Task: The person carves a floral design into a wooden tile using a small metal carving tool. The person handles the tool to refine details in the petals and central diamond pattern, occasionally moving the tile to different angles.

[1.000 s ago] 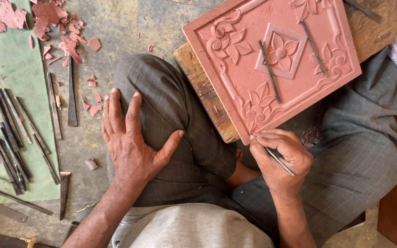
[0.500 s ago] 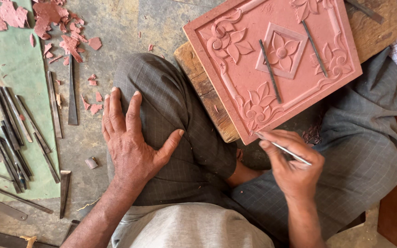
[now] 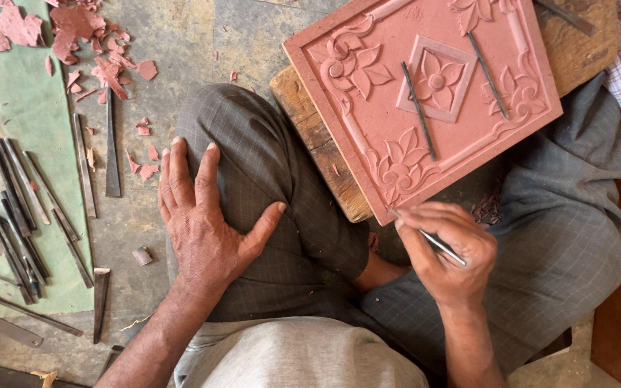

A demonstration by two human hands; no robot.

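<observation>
One carved red stone slab (image 3: 425, 100) rests on a wooden block (image 3: 318, 144) with two thin chisels (image 3: 418, 111) lying on it. The right hand (image 3: 447, 255) has its fingers pinched around a third thin tool (image 3: 440, 246) at the slab's lower corner, the tip hidden. The left hand (image 3: 203, 223) lies flat and released on the knee

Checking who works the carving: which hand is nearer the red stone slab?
Right. The right hand holds a thin tool at the red stone slab's lower corner; the left hand rests flat on the knee, apart.

right hand (image 3: 445, 259) is creeping up toward the carved red slab (image 3: 425, 93) corner, thin metal tool (image 3: 436, 244) levelling out in its grip.
</observation>
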